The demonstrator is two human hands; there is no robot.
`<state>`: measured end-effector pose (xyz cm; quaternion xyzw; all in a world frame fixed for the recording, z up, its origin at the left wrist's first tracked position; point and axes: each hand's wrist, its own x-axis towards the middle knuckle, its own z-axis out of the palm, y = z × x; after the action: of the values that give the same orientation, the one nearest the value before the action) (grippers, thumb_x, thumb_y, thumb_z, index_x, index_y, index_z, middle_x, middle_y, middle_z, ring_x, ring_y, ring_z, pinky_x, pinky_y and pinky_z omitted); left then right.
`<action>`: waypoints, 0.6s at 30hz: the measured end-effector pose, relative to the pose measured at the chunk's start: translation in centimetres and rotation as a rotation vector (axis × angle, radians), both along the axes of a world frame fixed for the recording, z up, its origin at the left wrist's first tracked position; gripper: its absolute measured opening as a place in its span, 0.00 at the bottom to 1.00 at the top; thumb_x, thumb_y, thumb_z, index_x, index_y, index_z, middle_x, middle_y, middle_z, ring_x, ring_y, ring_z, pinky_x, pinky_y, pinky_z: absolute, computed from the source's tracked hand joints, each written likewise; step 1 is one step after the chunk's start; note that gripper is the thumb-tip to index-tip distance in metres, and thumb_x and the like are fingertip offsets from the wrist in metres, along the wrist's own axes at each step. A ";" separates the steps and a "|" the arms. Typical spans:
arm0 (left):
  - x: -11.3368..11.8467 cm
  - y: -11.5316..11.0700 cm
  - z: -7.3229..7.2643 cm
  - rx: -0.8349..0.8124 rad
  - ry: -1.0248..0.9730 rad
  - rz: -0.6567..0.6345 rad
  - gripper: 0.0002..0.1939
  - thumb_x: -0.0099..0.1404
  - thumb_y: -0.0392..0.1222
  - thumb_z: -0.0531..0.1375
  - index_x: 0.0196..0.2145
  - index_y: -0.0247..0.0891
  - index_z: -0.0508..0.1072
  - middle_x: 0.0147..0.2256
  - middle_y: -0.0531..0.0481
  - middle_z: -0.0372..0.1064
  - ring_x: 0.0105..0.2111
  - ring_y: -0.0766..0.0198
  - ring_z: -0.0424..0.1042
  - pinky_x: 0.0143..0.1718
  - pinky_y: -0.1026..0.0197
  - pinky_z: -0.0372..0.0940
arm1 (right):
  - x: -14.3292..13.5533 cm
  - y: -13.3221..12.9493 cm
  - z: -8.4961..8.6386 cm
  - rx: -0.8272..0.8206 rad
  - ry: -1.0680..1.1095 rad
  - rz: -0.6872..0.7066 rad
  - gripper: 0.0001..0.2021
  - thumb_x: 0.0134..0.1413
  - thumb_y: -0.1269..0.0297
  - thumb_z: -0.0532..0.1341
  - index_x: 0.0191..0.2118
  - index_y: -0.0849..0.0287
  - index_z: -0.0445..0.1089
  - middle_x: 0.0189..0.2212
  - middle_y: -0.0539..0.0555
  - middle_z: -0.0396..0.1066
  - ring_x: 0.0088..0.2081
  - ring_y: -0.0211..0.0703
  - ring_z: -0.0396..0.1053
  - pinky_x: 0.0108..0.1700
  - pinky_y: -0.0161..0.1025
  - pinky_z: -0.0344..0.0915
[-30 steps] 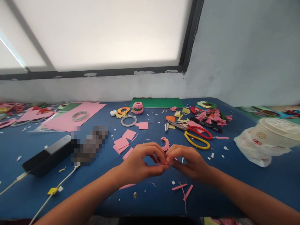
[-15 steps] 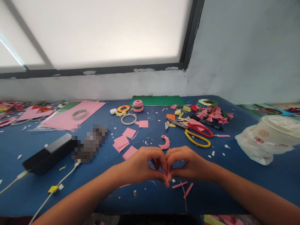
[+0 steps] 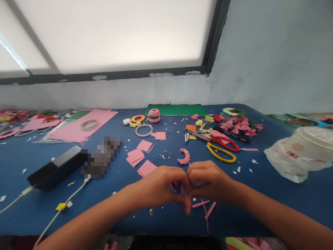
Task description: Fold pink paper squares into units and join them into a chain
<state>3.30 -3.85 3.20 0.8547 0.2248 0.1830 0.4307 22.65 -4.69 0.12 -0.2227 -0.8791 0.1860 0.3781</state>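
Note:
My left hand (image 3: 166, 185) and my right hand (image 3: 209, 182) meet at the fingertips above the blue table (image 3: 161, 225). Both pinch a small piece of pink paper (image 3: 186, 198), mostly hidden by the fingers. Just beyond them lies a curved pink folded chain (image 3: 185, 157). Pink paper squares (image 3: 147, 168) are spread to the left of it. Pink strips (image 3: 210, 210) lie below my right hand. Scissors (image 3: 221, 147) with red and yellow handles rest to the right, beside a black marker (image 3: 235, 135).
A black power bank (image 3: 56, 168) with a white cable is at left, near a blurred object (image 3: 102, 158). A bagged white cup (image 3: 304, 149) stands at right. Pink rings (image 3: 154, 115), a tape roll (image 3: 144, 130) and a folded-paper pile (image 3: 234, 121) are farther back.
The fingertips have pressed closer around the pink paper, so less of it shows. The view has shifted slightly, and both hands appear a little farther right.

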 end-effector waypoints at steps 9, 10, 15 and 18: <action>0.4 -0.1 1.2 -0.423 -0.444 0.413 0.09 0.49 0.35 0.65 0.23 0.35 0.66 0.23 0.55 0.69 0.22 0.71 0.69 0.23 0.69 0.64 | -0.5 -0.5 1.0 -0.060 0.174 -0.093 0.12 0.57 0.56 0.57 0.36 0.60 0.69 0.27 0.53 0.72 0.29 0.36 0.68 0.32 0.32 0.66; 0.4 -0.1 1.3 -0.445 -0.442 0.401 0.10 0.48 0.35 0.65 0.23 0.34 0.66 0.24 0.55 0.69 0.22 0.72 0.69 0.23 0.70 0.64 | -0.7 -0.7 1.0 -0.066 0.175 -0.102 0.10 0.58 0.60 0.56 0.36 0.60 0.69 0.27 0.53 0.72 0.29 0.36 0.69 0.33 0.33 0.66; 0.4 -0.1 1.4 -0.445 -0.317 0.389 0.11 0.50 0.39 0.66 0.28 0.34 0.68 0.25 0.55 0.68 0.23 0.72 0.68 0.24 0.69 0.66 | -0.4 -0.6 1.2 -0.091 0.088 -0.156 0.08 0.60 0.66 0.53 0.38 0.59 0.70 0.30 0.53 0.73 0.30 0.37 0.69 0.33 0.33 0.65; 0.2 0.0 1.4 -0.304 -0.210 0.384 0.10 0.54 0.43 0.64 0.32 0.35 0.73 0.27 0.52 0.70 0.24 0.71 0.68 0.26 0.67 0.66 | -0.1 -0.4 1.2 -0.044 -0.047 -0.174 0.11 0.61 0.64 0.52 0.34 0.60 0.70 0.29 0.54 0.72 0.30 0.38 0.68 0.33 0.34 0.63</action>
<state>3.55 -3.80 4.59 0.6981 0.3619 0.3131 0.5326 22.59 -5.04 1.37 -0.3107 -0.8608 0.1667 0.3671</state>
